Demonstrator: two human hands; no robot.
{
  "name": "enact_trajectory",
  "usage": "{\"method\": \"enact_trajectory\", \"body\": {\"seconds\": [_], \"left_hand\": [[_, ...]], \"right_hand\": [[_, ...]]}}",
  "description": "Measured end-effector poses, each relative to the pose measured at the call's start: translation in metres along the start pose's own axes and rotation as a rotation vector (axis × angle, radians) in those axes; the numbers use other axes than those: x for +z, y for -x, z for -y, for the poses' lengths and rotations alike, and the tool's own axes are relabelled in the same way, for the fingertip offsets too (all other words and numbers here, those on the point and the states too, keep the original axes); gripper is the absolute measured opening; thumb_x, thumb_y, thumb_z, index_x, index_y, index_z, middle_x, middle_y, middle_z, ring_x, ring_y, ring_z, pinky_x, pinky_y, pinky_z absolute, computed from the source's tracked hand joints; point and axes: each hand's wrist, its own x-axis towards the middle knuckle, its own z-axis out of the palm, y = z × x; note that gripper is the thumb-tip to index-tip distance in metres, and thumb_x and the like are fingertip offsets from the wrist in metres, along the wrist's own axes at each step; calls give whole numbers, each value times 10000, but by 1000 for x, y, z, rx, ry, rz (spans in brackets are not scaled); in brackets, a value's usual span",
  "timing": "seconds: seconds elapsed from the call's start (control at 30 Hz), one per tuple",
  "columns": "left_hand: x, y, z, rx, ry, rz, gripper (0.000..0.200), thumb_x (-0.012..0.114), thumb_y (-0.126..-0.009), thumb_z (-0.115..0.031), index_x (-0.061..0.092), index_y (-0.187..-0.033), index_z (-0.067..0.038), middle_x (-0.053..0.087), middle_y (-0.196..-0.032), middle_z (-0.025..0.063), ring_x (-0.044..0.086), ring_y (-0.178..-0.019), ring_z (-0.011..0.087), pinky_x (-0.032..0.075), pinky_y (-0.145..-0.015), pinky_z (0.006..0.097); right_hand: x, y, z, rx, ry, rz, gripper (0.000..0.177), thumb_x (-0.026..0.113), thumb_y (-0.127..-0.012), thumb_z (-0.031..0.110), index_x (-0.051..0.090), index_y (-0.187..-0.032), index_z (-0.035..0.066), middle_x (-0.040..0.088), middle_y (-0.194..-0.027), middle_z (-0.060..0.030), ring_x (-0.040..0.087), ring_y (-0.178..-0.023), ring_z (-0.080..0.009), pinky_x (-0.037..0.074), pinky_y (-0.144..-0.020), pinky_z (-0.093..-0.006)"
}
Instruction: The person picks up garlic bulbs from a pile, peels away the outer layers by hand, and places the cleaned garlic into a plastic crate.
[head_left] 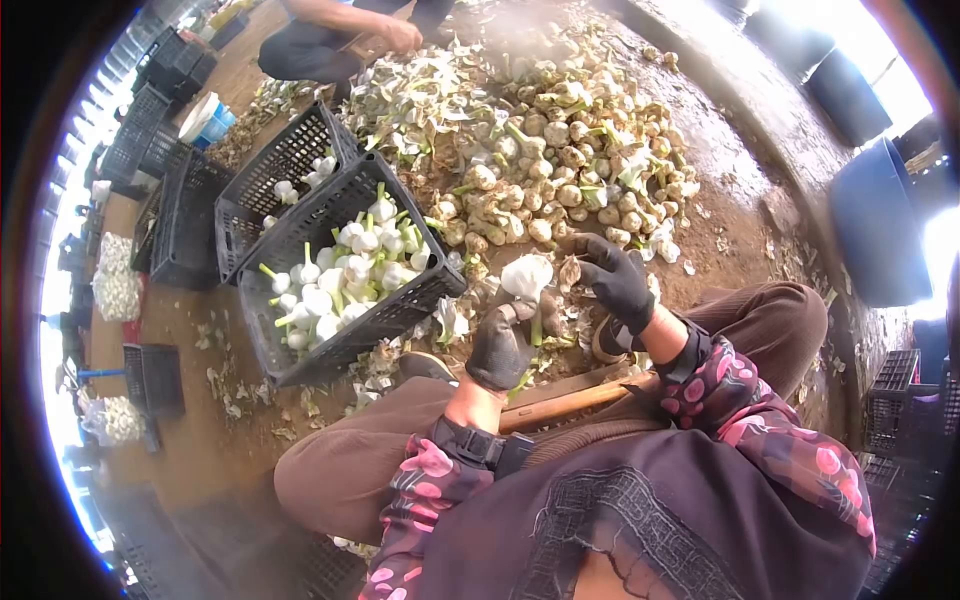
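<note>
My left hand (501,346), in a dark glove, grips a white garlic bulb (527,277) by its green stem, with the bulb upward. Close on its right is my right hand (614,281), also gloved, its fingers curled in a pinch around a brownish piece of dry garlic skin (569,273). Beyond both hands lies a large heap of unpeeled garlic (560,170). To the left stands a black crate (405,325) with cleaned white bulbs (335,280) on green stems inside.
A second black crate (235,215) with a few bulbs adjoins the first. A wooden handle (585,402) lies across my lap. Another person (350,35) crouches by a pile of peelings (420,95). A blue barrel (880,225) stands right; a white-and-blue bucket (207,120) stands left.
</note>
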Motion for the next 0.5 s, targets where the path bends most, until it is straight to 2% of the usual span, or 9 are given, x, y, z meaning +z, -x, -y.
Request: {"method": "enact_trajectory", "body": {"seconds": [0.03,0.07,0.17,0.23,0.27,0.3,0.37,0.47,0.5], "left_hand": [[-1,-1,2,-5,36,-36,425,453,-784,-79,495,-1203,-19,613,-872,112,613,-772,244,502,-738,383],[-2,-1,3,-6,37,-36,425,453,-784,-79,495,-1203,-19,613,-872,112,613,-772,244,502,-738,383],[4,1,0,-42,94,-54,421,449,-802,-87,486,-1216,-21,616,-884,125,626,-782,256,516,-749,380],[12,3,-4,-34,88,-99,404,445,-824,-93,479,-1220,-23,619,-942,143,638,-804,253,527,-762,390],[10,3,-4,-31,91,-102,404,445,-824,-93,479,-1220,-23,619,-942,143,638,-804,253,527,-762,390],[7,1,-4,-7,-21,-70,434,452,-841,-109,435,-1266,-22,618,-979,153,641,-826,249,527,-767,384],[-10,-7,7,19,-130,-42,470,459,-859,-124,390,-1313,-22,617,-1016,163,644,-848,245,527,-773,379],[-13,-11,12,184,-1035,-339,790,559,-862,-146,44,-1456,-63,610,-1069,208,659,-843,257,525,-671,353],[-9,-8,10,185,-1034,-339,790,559,-862,-146,44,-1456,-63,610,-1069,208,659,-843,257,525,-671,353]], "right_hand": [[5,4,2,-124,-122,81,263,573,-865,76,588,-1119,14,624,-971,-25,583,-842,-107,486,-777,-259],[8,6,-6,-65,-262,127,332,510,-860,42,545,-1188,2,597,-1115,-57,542,-1030,-143,409,-931,-294],[6,6,-2,-2,-197,182,308,523,-864,47,564,-1168,17,605,-1044,-11,578,-898,-120,492,-809,-288],[-1,2,-20,111,-265,146,266,533,-847,66,606,-1101,38,637,-1014,-44,617,-861,-190,502,-777,-312],[-5,1,-29,-47,238,84,236,550,-835,89,620,-1054,39,644,-983,-82,623,-835,-237,501,-753,-323],[-1,-1,-22,-210,737,19,209,567,-824,112,633,-1007,39,651,-951,-121,630,-810,-284,500,-729,-335],[2,3,-6,-482,946,-82,172,614,-795,162,643,-889,21,631,-860,-178,608,-776,-348,487,-700,-361],[7,5,21,-278,703,-170,184,667,-774,185,648,-753,3,628,-737,-150,614,-709,-301,482,-651,-361],[11,6,24,-278,704,-170,184,667,-774,185,648,-753,3,628,-737,-150,614,-709,-301,482,-651,-361]]}}
